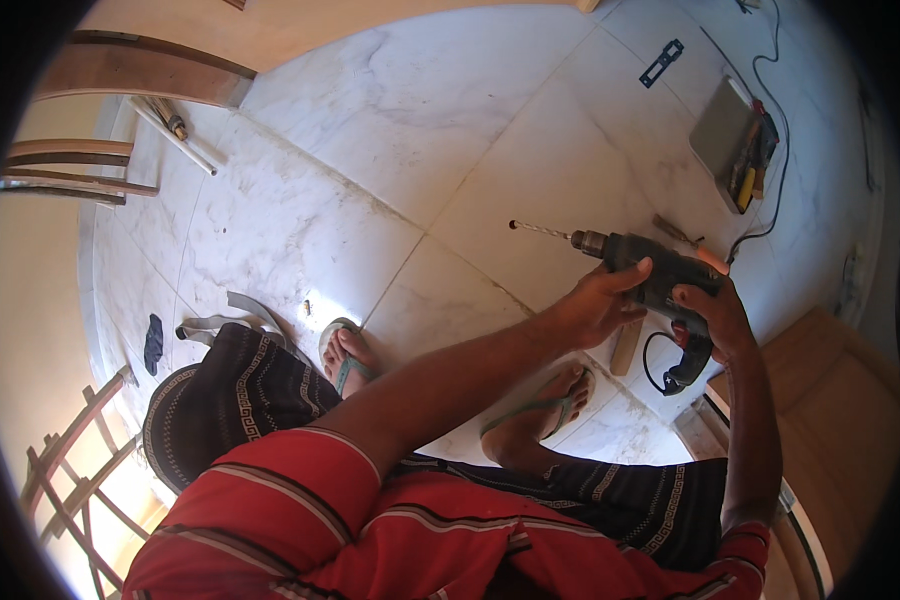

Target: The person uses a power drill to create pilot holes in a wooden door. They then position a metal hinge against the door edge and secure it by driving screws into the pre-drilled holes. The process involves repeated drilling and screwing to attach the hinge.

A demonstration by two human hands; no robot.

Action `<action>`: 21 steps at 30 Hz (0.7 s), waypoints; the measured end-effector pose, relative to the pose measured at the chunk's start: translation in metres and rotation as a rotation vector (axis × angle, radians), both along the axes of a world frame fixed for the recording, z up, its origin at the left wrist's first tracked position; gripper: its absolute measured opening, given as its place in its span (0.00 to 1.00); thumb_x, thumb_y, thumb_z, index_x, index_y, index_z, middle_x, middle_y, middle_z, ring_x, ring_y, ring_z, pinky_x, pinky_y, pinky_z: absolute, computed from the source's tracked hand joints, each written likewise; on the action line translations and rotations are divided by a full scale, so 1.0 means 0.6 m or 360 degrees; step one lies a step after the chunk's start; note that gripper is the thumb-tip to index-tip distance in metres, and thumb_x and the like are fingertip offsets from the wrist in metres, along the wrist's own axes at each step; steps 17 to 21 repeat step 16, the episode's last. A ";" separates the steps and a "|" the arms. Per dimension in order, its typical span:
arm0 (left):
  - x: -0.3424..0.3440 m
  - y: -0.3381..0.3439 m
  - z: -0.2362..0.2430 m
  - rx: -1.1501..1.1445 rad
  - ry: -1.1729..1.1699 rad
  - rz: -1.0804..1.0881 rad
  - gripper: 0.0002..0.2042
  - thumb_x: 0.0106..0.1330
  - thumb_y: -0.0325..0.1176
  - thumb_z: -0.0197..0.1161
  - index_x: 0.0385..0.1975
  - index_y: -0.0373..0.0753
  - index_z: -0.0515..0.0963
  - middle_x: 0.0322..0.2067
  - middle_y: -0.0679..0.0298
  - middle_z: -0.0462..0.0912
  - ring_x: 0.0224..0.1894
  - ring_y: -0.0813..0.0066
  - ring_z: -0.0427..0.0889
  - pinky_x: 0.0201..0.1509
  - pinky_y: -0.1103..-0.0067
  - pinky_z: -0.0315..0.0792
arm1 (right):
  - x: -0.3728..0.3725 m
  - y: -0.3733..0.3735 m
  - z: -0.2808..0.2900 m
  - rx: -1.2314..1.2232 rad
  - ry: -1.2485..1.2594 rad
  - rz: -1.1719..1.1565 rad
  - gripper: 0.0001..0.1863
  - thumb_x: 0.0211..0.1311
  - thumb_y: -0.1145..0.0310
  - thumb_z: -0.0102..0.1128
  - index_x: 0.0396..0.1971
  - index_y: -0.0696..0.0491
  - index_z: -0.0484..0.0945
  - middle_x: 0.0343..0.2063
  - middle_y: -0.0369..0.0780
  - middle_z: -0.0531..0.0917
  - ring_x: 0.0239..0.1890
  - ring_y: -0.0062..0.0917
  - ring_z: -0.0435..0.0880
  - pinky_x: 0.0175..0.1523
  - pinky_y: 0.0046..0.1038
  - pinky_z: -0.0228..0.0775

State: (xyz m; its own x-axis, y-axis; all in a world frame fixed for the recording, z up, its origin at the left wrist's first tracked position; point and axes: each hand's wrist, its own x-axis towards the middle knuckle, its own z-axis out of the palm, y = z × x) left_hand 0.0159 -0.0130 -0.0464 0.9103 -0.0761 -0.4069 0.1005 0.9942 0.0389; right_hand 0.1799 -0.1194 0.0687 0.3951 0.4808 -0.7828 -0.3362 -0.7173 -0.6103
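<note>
A dark power drill (685, 266) is held out in front of me at the right, its chuck (590, 242) pointing left. A long spiral drill bit (545, 231) sits in the chuck; a dark reddish spot shows at its tip, and I cannot tell whether the tip touches anything. My left hand (602, 305) grips the drill's front body from below, its thumb along the side. Around the rear handle is my right hand (715, 312), with the fingers partly hidden. A black cord loop (650, 365) hangs below the handle.
Tools lie in and beside a grey tray (720, 140) at the far right, near a black cable (787, 130). A dark slotted plate (662, 63) lies beyond. An orange-handled tool (712, 260) and a wood strip (626, 348) lie by the drill. White pipes (185, 145) lie far left.
</note>
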 end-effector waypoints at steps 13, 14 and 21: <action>-0.011 0.003 -0.041 -0.0126 -0.0053 0.0004 0.29 0.75 0.55 0.64 0.70 0.49 0.70 0.69 0.63 0.74 0.75 0.63 0.66 0.81 0.44 0.44 | -0.008 0.013 -0.011 -0.0043 0.0062 0.0052 0.25 0.63 0.67 0.73 0.58 0.58 0.77 0.26 0.37 0.82 0.18 0.18 0.79 0.22 0.25 0.75; -0.011 0.003 -0.042 -0.0129 -0.0065 0.0006 0.29 0.75 0.55 0.65 0.70 0.49 0.70 0.70 0.63 0.74 0.75 0.63 0.67 0.81 0.44 0.44 | -0.008 0.013 -0.013 -0.0049 0.0061 0.0051 0.25 0.63 0.67 0.73 0.58 0.58 0.77 0.26 0.37 0.82 0.18 0.18 0.79 0.22 0.25 0.75; -0.012 0.003 -0.046 -0.0113 -0.0082 0.0016 0.30 0.75 0.55 0.65 0.71 0.48 0.69 0.70 0.63 0.74 0.76 0.63 0.66 0.81 0.42 0.41 | -0.009 0.010 -0.017 -0.0059 0.0065 0.0047 0.26 0.63 0.66 0.74 0.58 0.57 0.77 0.26 0.37 0.82 0.18 0.18 0.79 0.23 0.25 0.75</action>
